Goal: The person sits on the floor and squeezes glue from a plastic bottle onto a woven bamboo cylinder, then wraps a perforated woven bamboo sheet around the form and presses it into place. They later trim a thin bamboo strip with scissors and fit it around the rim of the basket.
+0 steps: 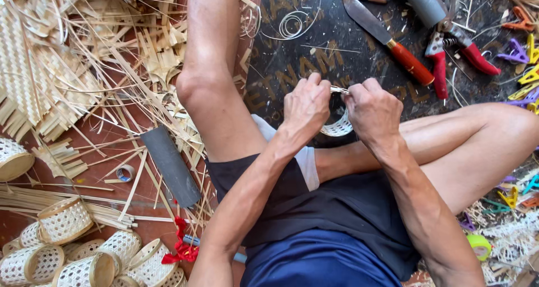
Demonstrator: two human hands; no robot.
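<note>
1. You are pinching the small woven bamboo ring point(338, 124) between left hand point(306, 104) and right hand point(373, 110), fingers closed on its rim, just below the red-handled knife point(393, 42).
2. It is looking light, springy, crushable; you are gripping the rim band.

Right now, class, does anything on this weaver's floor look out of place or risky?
Yes. A knife with a red handle lies bare-bladed on the dark mat, near the red shears and just beyond both hands. Loose bamboo strips sprawl beside the bare leg. The woven ring in both hands looks intact.
</note>
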